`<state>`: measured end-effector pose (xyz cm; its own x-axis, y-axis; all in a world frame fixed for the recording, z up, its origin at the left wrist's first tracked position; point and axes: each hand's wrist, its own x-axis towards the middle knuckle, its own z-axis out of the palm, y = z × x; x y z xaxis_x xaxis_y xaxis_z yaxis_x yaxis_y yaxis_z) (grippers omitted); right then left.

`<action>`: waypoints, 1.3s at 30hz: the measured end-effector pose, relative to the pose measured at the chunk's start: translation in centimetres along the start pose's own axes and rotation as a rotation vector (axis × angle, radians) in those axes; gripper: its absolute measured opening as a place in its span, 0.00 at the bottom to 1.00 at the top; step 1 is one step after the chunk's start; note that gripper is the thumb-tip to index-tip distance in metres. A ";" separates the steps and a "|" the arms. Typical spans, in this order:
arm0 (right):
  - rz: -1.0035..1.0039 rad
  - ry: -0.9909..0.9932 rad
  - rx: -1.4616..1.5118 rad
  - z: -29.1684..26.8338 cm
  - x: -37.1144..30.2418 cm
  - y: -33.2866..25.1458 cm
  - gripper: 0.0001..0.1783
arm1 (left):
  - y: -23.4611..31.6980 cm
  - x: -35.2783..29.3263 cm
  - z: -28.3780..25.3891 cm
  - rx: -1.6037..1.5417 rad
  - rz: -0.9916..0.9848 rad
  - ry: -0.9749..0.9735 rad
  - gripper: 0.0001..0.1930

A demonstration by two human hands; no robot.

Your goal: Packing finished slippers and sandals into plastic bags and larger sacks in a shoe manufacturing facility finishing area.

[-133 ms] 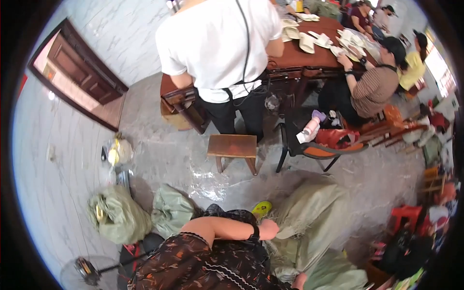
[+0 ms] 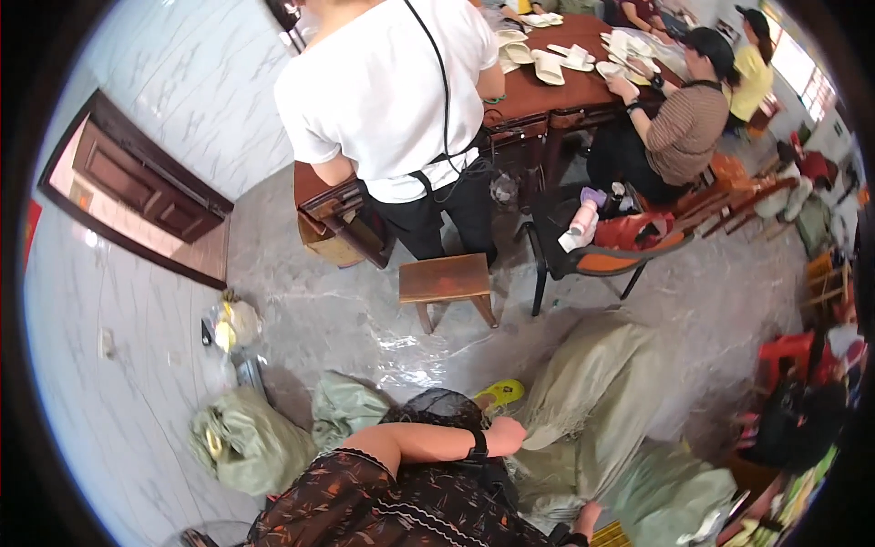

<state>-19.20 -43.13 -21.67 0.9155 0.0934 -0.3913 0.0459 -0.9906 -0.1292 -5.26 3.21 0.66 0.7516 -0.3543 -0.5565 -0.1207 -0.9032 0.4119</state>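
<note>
My left hand, with a black band at its wrist, is closed on the frayed edge of a large greenish-grey woven sack. The sack stands slack and creased in front of me, its loose threads hanging by my fingers. Lower down, my right hand is at the sack's near side, its fingers partly hidden by the fabric. Just beyond my left hand, a yellow-green shoe shows on the floor. Another pale green sack lies against the first on the right.
A wooden stool stands ahead, behind a person in a white shirt at a brown table bearing cream slippers. To its right is a black chair with bags. Full sacks sit at left. A seated person handles slippers.
The view has turned slightly, so the surroundings sit differently in it. My left hand stays on the sack; my right hand shows a little more at the lower edge.
</note>
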 end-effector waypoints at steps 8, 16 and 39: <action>0.813 0.130 1.130 1.9 -4.8 -10.5 0.12 | -8.1 -8.6 0.0 0.043 0.119 -0.066 0.07; 1.037 0.240 1.602 1.3 -9.9 -32.2 0.15 | -25.0 -12.8 -0.3 0.007 0.175 -0.034 0.09; 1.331 0.484 1.765 9.6 -21.9 -72.4 0.17 | -51.3 -31.5 -4.2 0.191 0.411 -0.162 0.07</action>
<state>-46.44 27.47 -12.46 0.1270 -0.6269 -0.7687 -0.5124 0.6221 -0.5919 -20.05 61.71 0.09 0.5078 -0.7110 -0.4864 -0.5150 -0.7032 0.4902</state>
